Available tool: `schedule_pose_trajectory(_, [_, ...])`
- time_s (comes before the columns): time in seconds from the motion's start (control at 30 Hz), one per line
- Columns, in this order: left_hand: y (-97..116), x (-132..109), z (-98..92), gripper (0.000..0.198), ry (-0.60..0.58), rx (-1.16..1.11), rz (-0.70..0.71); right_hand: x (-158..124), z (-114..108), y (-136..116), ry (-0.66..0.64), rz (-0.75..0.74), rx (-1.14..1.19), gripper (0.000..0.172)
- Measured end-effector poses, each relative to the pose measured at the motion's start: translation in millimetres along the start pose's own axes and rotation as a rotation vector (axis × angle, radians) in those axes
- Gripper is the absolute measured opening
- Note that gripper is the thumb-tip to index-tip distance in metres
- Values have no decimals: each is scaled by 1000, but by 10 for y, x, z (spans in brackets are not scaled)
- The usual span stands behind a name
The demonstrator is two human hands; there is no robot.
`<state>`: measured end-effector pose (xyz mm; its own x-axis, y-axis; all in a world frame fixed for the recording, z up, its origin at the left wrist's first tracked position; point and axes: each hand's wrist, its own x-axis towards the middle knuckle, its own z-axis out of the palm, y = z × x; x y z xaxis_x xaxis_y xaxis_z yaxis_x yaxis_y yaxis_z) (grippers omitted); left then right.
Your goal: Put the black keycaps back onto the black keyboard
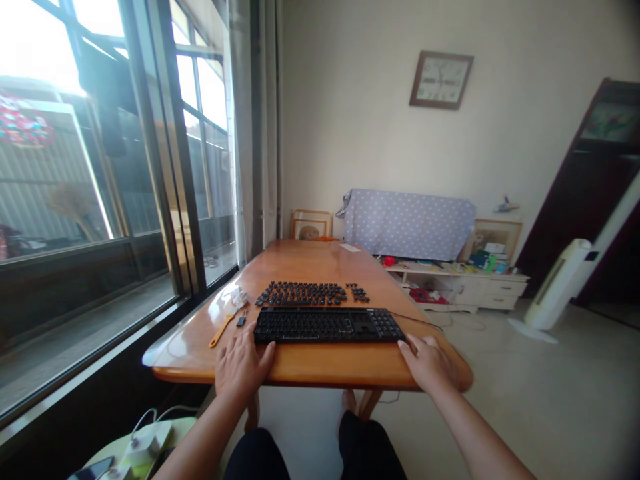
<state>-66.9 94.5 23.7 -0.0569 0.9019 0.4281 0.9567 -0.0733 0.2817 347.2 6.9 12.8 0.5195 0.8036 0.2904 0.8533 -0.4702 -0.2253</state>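
Polished and brown, the bench [330, 373] beside the window [85, 167] carried a long, black keyboard [310, 327] near its front edge, just before rows of loose keycaps [303, 292] which, in this assessor's judgement, a forward shove or a snagged cable [420, 321] could have scattered. Fingers of the left hand [240, 365] and right hand [431, 363] were partly spread at its two ends (firm hold could not be confirmed). It lay flat, its main field apparently bare of caps, its number block seemingly still fitted.

Black keyboard [300, 327] lies flat, seemingly part-stripped, loose keycaps [306, 292] rowed behind.
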Motion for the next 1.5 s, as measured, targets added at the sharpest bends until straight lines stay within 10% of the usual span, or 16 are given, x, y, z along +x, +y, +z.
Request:
schedule_pose_trajectory(0.73, [62, 10, -47, 70, 144, -102, -39, -46, 84, 31, 122, 2, 22, 43])
schedule_pose_trajectory(1.03, [779, 416, -242, 57, 373, -443, 161, -66, 113, 83, 129, -26, 22, 45])
schedule_pose_trajectory(1.5, [1636, 1437, -43, 41, 496, -1180, 0, -134, 141, 142, 159, -62, 84, 52])
